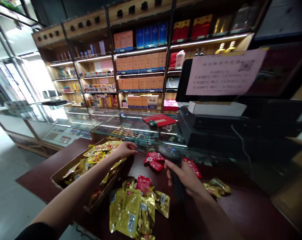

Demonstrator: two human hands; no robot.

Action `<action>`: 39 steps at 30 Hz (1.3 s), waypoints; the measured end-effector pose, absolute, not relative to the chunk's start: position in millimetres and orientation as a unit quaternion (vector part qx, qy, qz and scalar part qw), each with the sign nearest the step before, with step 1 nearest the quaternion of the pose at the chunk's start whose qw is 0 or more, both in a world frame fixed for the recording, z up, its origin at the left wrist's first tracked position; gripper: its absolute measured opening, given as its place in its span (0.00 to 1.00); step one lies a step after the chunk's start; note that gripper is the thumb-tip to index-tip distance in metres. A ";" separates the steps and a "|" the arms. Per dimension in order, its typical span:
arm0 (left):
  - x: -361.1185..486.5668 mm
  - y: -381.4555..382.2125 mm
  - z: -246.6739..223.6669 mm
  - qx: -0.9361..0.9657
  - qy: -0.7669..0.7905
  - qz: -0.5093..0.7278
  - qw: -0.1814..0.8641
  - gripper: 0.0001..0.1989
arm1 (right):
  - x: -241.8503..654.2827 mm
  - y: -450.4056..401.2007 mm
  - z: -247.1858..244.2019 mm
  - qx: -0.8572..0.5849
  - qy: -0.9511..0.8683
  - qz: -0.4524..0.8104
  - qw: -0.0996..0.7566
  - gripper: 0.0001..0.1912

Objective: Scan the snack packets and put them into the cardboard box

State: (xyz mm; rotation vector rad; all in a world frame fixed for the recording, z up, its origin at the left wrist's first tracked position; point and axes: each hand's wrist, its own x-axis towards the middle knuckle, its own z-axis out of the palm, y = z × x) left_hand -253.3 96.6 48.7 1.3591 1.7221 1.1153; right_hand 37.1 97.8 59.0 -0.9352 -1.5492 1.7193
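Observation:
My right hand (182, 175) is wrapped round the handle of a black barcode scanner (170, 152), its head angled to the left. Just past the right rim of a cardboard box (59, 171), my left hand (125, 150) hovers with thumb and fingers apart and nothing visible in it. Gold snack packets (97, 156) fill that box. Between my arms lies a loose pile of gold packets (128, 210) with a red packet (143, 183) among them. More red packets (154, 160) lie to the left of the scanner.
A few gold packets (217, 187) lie to the right of my right forearm. Behind the brown table stands a glass display counter (110, 118) with a red mat (159, 120). A monitor bearing a pink paper sign (223, 73) stands at right, before shelves of boxes.

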 end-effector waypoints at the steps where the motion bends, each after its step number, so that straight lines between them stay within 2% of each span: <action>1: -241.4 104.3 40.3 0.527 0.656 0.418 0.342 0.16 | 38.1 98.3 60.1 -0.354 -0.585 0.656 0.320 0.24; 4: -211.6 118.7 19.2 0.565 0.643 0.368 0.364 0.15 | 39.9 99.7 61.9 -0.358 -0.578 0.656 0.328 0.23; 7: -195.2 119.4 6.6 0.635 0.630 0.256 0.367 0.12 | 40.6 101.7 61.2 -0.360 -0.569 0.662 0.329 0.23; 11: -192.5 109.6 -1.5 0.711 0.628 0.084 0.304 0.13 | 40.8 104.5 58.8 -0.359 -0.563 0.667 0.331 0.22; 14: -194.6 104.4 -6.7 0.724 0.636 0.019 0.267 0.14 | 40.6 105.9 57.2 -0.363 -0.562 0.665 0.331 0.22; 18: -196.9 108.0 -12.6 0.736 0.624 0.013 0.263 0.08 | 40.0 107.8 55.1 -0.376 -0.557 0.666 0.324 0.22; 21: -200.3 114.7 -14.0 0.727 0.632 0.066 0.261 0.05 | 39.2 108.9 53.6 -0.376 -0.555 0.666 0.327 0.21; 24: -202.6 117.1 -12.7 0.702 0.666 0.140 0.208 0.11 | 37.6 109.1 52.1 -0.374 -0.558 0.665 0.327 0.21; 27: -199.1 112.7 -9.0 0.697 0.690 0.149 0.126 0.19 | 35.9 108.2 50.5 -0.378 -0.558 0.666 0.322 0.21; 30: -188.5 106.0 -5.9 0.702 0.696 0.138 0.064 0.18 | 35.1 107.4 49.6 -0.382 -0.559 0.664 0.317 0.22; 32: -178.9 102.0 -7.0 0.712 0.689 0.122 0.062 0.21 | 35.0 107.2 49.4 -0.384 -0.560 0.663 0.315 0.22; 36: -162.7 95.5 -17.4 0.717 0.685 0.076 0.107 0.38 | 35.5 107.3 49.8 -0.383 -0.560 0.662 0.317 0.22; 38: -160.2 94.3 -21.6 0.711 0.687 0.074 0.129 0.38 | 35.8 106.9 50.4 -0.378 -0.563 0.662 0.318 0.21; 39: -160.9 94.7 -22.3 0.705 0.691 0.082 0.136 0.35 | 35.9 106.6 50.8 -0.376 -0.566 0.662 0.317 0.21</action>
